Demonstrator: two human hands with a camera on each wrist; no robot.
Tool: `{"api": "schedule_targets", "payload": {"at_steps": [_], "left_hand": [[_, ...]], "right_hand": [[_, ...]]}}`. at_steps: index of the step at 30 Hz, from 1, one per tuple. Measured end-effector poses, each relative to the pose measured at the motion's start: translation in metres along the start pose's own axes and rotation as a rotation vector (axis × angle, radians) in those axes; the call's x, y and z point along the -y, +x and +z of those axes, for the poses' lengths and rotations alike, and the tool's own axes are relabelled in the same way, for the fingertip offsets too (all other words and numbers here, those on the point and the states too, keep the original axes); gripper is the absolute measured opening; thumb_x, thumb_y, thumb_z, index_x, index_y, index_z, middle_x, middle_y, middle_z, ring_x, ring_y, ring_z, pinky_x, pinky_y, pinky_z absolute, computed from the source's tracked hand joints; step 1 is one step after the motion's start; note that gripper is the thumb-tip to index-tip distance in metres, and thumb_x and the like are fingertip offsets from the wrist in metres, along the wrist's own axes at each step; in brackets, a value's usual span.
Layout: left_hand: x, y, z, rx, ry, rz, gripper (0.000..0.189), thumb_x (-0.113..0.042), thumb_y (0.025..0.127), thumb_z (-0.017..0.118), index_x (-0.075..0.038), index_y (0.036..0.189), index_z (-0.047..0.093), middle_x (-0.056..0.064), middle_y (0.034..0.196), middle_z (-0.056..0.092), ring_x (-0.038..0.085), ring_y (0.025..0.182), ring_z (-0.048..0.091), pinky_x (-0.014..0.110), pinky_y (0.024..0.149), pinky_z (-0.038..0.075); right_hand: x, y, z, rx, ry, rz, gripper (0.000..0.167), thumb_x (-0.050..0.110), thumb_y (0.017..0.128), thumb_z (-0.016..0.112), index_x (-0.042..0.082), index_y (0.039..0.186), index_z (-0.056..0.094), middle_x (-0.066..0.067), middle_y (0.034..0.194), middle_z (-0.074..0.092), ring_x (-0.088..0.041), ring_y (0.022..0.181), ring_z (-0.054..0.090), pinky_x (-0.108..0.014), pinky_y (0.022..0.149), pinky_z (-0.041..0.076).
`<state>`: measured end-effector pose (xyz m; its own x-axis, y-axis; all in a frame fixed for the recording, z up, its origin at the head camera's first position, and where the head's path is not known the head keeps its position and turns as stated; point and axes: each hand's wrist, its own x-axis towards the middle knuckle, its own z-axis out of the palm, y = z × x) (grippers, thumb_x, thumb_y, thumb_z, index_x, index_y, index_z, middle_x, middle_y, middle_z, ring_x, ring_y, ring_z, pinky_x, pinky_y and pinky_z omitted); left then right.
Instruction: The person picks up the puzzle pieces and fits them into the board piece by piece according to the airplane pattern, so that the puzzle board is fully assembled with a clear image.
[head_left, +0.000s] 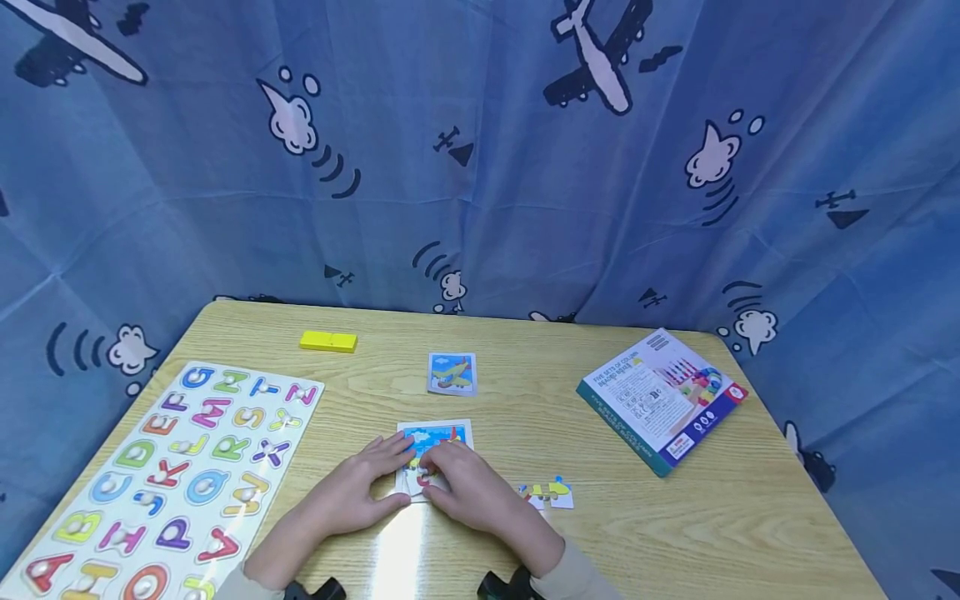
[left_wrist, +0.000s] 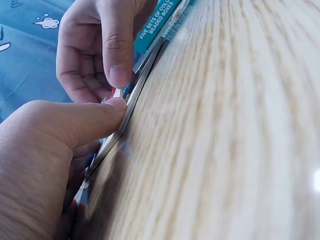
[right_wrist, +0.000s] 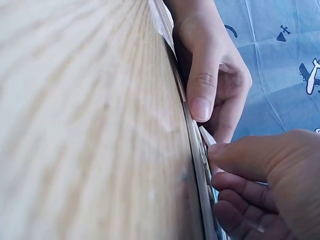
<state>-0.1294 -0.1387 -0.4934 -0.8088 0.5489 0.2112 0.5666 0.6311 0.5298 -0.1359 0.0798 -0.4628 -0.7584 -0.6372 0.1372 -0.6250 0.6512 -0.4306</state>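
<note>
A small jigsaw puzzle (head_left: 431, 435) with a blue-sky picture and pale border lies flat near the middle of the table. My left hand (head_left: 358, 490) rests along its left side, fingers extended over the board and thumb at the near edge. Over the lower part, my right hand (head_left: 474, 490) pinches a puzzle piece (right_wrist: 205, 135) between thumb and fingers; that piece stands tilted above the board. The right hand hides much of the puzzle's lower right. Loose puzzle pieces (head_left: 555, 492) with yellow shapes lie beside the right wrist.
Behind the puzzle is a picture card (head_left: 452, 374) with a yellow airplane. A letter board (head_left: 251, 379) covers the left side. A yellow block (head_left: 327, 342) lies at the back, and a boxed bead set (head_left: 660, 400) at the right. A blue curtain (head_left: 480, 167) hangs behind the table.
</note>
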Motion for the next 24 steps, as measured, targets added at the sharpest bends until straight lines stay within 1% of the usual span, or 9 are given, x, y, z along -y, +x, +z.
{"api": "schedule_targets", "payload": {"at_steps": [2, 5, 8, 11, 14, 19, 24], "left_hand": [[0.000, 0.000, 0.000, 0.003, 0.000, 0.000, 0.062, -0.046, 0.087, 0.063, -0.008, 0.135, 0.053, 0.008, 0.145, 0.046, 0.023, 0.137, 0.039, 0.044, 0.115, 0.030], [-0.001, 0.000, 0.000, 0.007, -0.003, -0.006, 0.062, -0.046, 0.087, 0.063, -0.008, 0.135, 0.053, 0.008, 0.145, 0.046, 0.023, 0.137, 0.039, 0.044, 0.115, 0.030], [-0.001, 0.000, -0.001, 0.011, -0.003, -0.011, 0.062, -0.046, 0.087, 0.063, -0.008, 0.135, 0.053, 0.007, 0.145, 0.046, 0.023, 0.137, 0.039, 0.044, 0.115, 0.031], [-0.002, 0.000, -0.001, 0.014, -0.004, -0.016, 0.062, -0.047, 0.087, 0.063, -0.008, 0.135, 0.053, 0.007, 0.145, 0.046, 0.022, 0.137, 0.038, 0.043, 0.115, 0.030], [-0.002, 0.000, -0.001, 0.014, -0.004, -0.020, 0.062, -0.047, 0.087, 0.063, -0.009, 0.135, 0.053, 0.007, 0.145, 0.046, 0.022, 0.137, 0.038, 0.043, 0.115, 0.030], [-0.002, 0.000, -0.001, 0.011, -0.005, -0.016, 0.062, -0.046, 0.087, 0.063, -0.008, 0.135, 0.053, 0.007, 0.145, 0.046, 0.022, 0.137, 0.039, 0.043, 0.115, 0.030], [-0.002, 0.001, -0.001, 0.013, -0.006, -0.019, 0.063, -0.048, 0.087, 0.062, -0.009, 0.135, 0.053, 0.007, 0.145, 0.046, 0.021, 0.137, 0.038, 0.043, 0.115, 0.030]], "right_hand": [[0.001, 0.001, 0.000, 0.002, -0.005, 0.001, 0.019, 0.021, 0.088, 0.067, 0.011, 0.105, 0.064, 0.004, 0.096, 0.063, -0.008, 0.093, 0.056, -0.024, 0.087, 0.050], [0.002, 0.002, -0.001, 0.016, -0.026, 0.008, 0.019, 0.022, 0.088, 0.067, 0.011, 0.104, 0.065, 0.004, 0.097, 0.064, -0.009, 0.095, 0.058, -0.025, 0.089, 0.051], [0.004, 0.004, -0.002, 0.031, -0.045, 0.010, 0.019, 0.023, 0.089, 0.066, 0.010, 0.103, 0.067, 0.004, 0.098, 0.065, -0.009, 0.095, 0.059, -0.024, 0.089, 0.051], [0.006, 0.005, -0.004, 0.040, -0.060, 0.005, 0.020, 0.025, 0.088, 0.067, 0.010, 0.102, 0.069, 0.004, 0.095, 0.065, -0.006, 0.089, 0.058, -0.021, 0.083, 0.051], [0.007, 0.007, -0.006, 0.048, -0.077, 0.001, 0.020, 0.026, 0.088, 0.067, 0.010, 0.100, 0.069, 0.005, 0.092, 0.065, -0.005, 0.086, 0.057, -0.019, 0.080, 0.051], [0.008, 0.009, -0.006, 0.055, -0.105, -0.021, 0.017, 0.026, 0.088, 0.068, 0.012, 0.096, 0.069, 0.006, 0.087, 0.063, -0.004, 0.083, 0.056, -0.018, 0.078, 0.050], [0.008, 0.012, -0.007, 0.064, -0.138, -0.044, 0.017, 0.026, 0.086, 0.070, 0.011, 0.094, 0.070, 0.005, 0.087, 0.064, -0.005, 0.082, 0.056, -0.020, 0.078, 0.051]]}}
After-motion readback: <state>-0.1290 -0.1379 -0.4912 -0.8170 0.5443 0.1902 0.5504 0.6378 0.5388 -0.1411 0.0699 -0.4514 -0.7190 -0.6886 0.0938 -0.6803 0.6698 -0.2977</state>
